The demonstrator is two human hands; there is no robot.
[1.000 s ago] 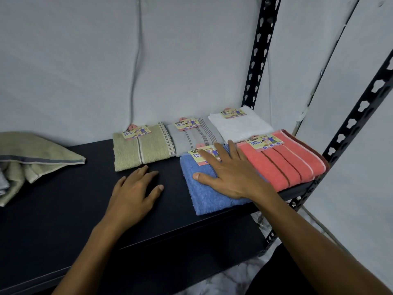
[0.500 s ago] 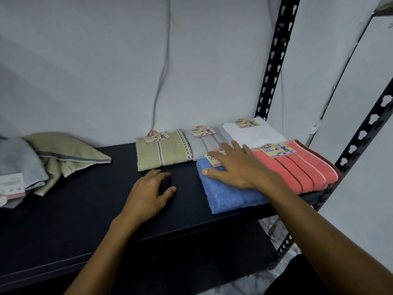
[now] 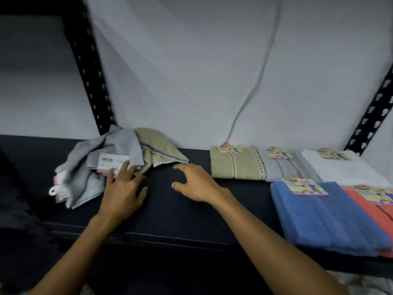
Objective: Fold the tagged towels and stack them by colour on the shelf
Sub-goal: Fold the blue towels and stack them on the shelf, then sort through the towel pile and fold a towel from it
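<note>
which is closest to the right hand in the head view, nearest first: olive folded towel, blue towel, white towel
From the right hand:
1. Olive folded towel, just to its right, back row.
2. Blue towel, farther right, front edge of the shelf.
3. White towel, far right, back row.

There is a single view, from a camera on the person's head, looking forward and down at close range onto the dark shelf (image 3: 191, 213). The wall fills the upper frame; both forearms enter from the bottom edge.
</note>
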